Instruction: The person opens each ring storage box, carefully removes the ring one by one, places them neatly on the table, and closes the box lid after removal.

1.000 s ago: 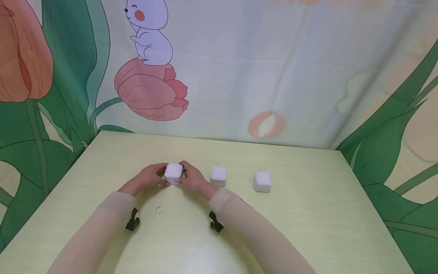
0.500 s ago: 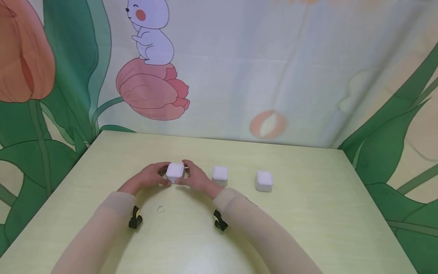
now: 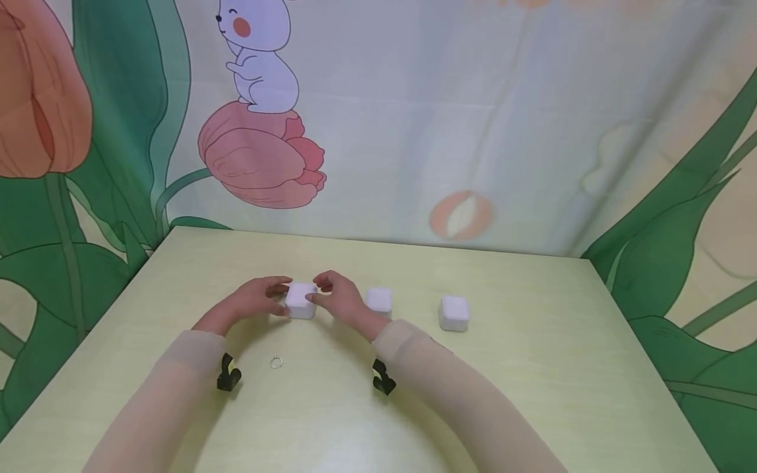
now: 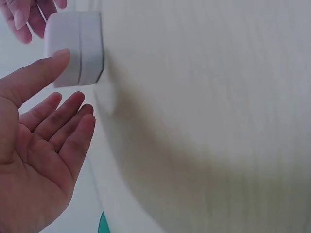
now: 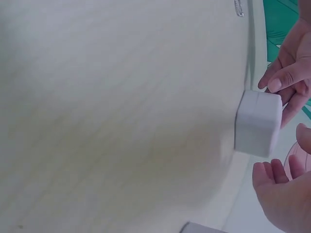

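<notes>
A small white box (image 3: pixel 301 302) with rounded corners stands on the table between my two hands. In the left wrist view a seam runs round the closed box (image 4: pixel 80 48). My left hand (image 3: pixel 255 299) is at its left side, fingers spread and loosely bent, thumb right at the box's front. On the other side is my right hand (image 3: pixel 344 301), its fingers relaxed and its thumb overlapping the box's front right edge. The right wrist view shows a gap between the right fingertips and the box (image 5: pixel 256 124). Neither hand grips it.
Two similar white boxes, a middle box (image 3: pixel 379 300) partly behind my right wrist and a right box (image 3: pixel 454 313), stand on the pale table (image 3: pixel 550 368). A thin ring (image 3: pixel 271 363) lies in front of the left box. A printed curtain (image 3: pixel 378 131) hangs behind.
Both hands have loosened from the left box: the left hand drew slightly left, and the right fingers lifted away to the right. The box stays in its place.
</notes>
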The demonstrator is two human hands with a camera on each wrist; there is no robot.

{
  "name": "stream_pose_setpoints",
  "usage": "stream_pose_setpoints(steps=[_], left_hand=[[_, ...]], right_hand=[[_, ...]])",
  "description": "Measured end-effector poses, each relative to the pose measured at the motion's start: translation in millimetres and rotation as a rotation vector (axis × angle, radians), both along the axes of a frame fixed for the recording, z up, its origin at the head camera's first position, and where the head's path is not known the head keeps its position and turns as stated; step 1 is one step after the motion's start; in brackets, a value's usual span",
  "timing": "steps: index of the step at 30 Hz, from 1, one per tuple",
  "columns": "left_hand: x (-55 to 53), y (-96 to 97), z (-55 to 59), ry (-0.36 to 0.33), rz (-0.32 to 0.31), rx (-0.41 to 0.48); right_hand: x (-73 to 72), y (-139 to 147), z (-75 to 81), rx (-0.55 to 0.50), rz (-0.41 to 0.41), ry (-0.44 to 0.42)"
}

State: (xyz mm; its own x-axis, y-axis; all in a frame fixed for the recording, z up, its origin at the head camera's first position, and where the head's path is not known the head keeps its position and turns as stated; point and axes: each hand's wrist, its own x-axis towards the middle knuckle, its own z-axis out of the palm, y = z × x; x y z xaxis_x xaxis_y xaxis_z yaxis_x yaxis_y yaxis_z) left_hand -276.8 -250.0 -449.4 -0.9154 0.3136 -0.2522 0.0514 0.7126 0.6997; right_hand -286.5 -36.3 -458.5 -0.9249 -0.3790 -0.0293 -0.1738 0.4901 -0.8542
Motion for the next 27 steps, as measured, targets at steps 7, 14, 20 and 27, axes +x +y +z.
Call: stream_pose_setpoints(steps=[7,14,20,27], left_hand=[[4.7,-6.2,12.4,0.074,0.061,0.009],[15.7,-10.0,31.8,0.153,0.159,-0.008],[27.8,-14.9,48.7,0.209,0.203,-0.014],[38.4,-16.0,57.8,0.262,0.213,-0.027]], right_hand=[[1.1,5,11.1,-0.023,-0.026,0.009],[1.3,10,18.6,-0.009,-0.032,0.062],[3.3,21,25.7,-0.040,-0.025,0.067],[5.1,35,33.1,-0.069,-0.035,0.062]])
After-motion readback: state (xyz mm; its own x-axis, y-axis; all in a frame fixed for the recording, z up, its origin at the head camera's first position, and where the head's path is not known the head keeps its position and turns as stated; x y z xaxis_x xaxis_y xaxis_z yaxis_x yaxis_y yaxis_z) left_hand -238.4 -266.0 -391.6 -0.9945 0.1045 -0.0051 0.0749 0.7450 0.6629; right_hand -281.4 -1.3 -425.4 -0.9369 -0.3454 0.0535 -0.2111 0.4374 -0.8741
